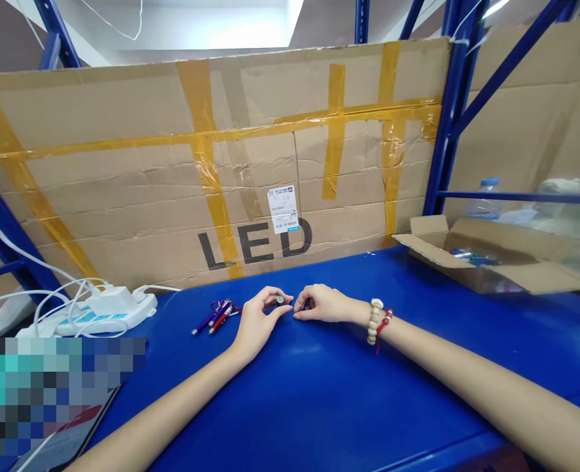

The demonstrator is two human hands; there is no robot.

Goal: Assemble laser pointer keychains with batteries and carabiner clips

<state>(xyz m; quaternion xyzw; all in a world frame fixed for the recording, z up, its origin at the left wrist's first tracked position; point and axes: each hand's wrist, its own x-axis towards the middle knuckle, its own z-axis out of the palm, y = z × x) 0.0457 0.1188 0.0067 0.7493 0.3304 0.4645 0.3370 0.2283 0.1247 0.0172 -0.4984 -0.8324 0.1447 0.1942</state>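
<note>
My left hand [258,321] rests on the blue table [319,393] with its fingers pinched round a small silver, round-ended piece [281,300]. My right hand [322,305] lies just to its right, fingers curled together on a small dark thing that I cannot make out. The fingertips of both hands almost touch. A beaded bracelet with red thread [377,321] sits on my right wrist. A few small pen-shaped lights [216,316], purple and red, lie on the table just left of my left hand.
A taped cardboard sheet marked LED [250,190] stands behind the table. An open cardboard box [497,259] sits at the right, a water bottle [484,196] behind it. A white power strip with cables [107,308] lies at the left. Blue rack posts [442,131] rise behind.
</note>
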